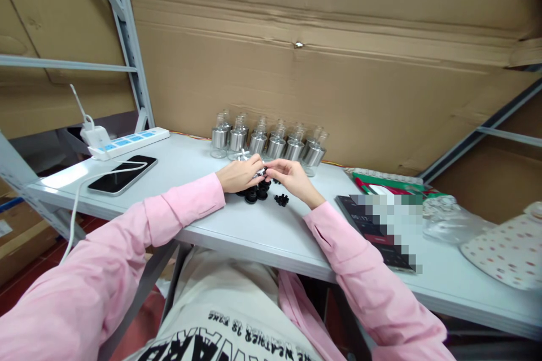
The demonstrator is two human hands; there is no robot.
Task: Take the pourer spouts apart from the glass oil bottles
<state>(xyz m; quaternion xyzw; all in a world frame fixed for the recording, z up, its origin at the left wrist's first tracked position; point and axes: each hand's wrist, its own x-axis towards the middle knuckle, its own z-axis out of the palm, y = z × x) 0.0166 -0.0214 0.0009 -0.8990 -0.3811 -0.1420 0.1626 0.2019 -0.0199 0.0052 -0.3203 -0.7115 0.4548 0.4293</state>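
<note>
In the middle of the table, my left hand (pixel 243 174) and my right hand (pixel 292 177) meet at the fingertips. Between them is a small black and silvery piece (pixel 262 171), mostly covered by the fingers, so its kind does not show. Both hands are closed in a pinch around it. Round black caps (pixel 251 196) are heaped under and in front of my left hand. A few small black toothed pieces (pixel 281 199) lie below my right hand. White or silvery small parts (pixel 243 154) show just behind my left hand.
Behind the hands stand several glass bottles with metal sleeves (pixel 276 144), against a cardboard wall (pixel 237 62). At left are a phone (pixel 122 175), cable and white power strip (pixel 131 142). At right lie a dark, partly blurred device (pixel 364 217), plastic bags and a dotted pouch (pixel 508 248).
</note>
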